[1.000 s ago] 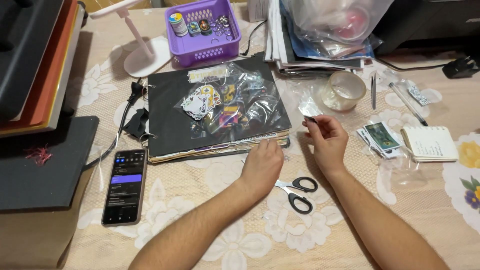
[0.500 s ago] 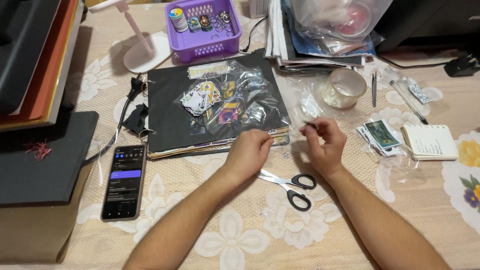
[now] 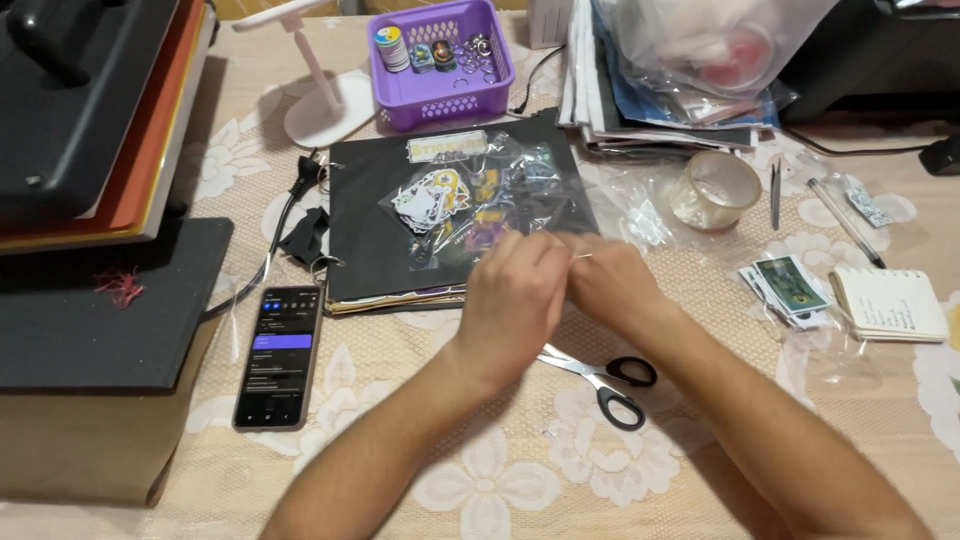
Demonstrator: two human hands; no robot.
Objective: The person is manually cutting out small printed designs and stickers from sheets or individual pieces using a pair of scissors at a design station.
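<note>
Clear film crinkles around the stickers (image 3: 440,195) bagged on the black board (image 3: 370,230), and both hands meet just in front of that pile. The left hand (image 3: 510,295) and right hand (image 3: 610,285) touch at the fingertips, fingers curled inward and nearly closed around something tiny; a thin pale sliver shows between them, but motion blur keeps me from telling what it is or which hand grips it. It looks very light and thin, probably easy to bend or drop, so a fingertip pinch at its edge seems the right hold. The scissors (image 3: 605,375) lie on the cloth just under the wrists, untouched. A phone (image 3: 280,355) rests to the left, a tape roll (image 3: 715,188) to the right. The palms are hidden.
</note>
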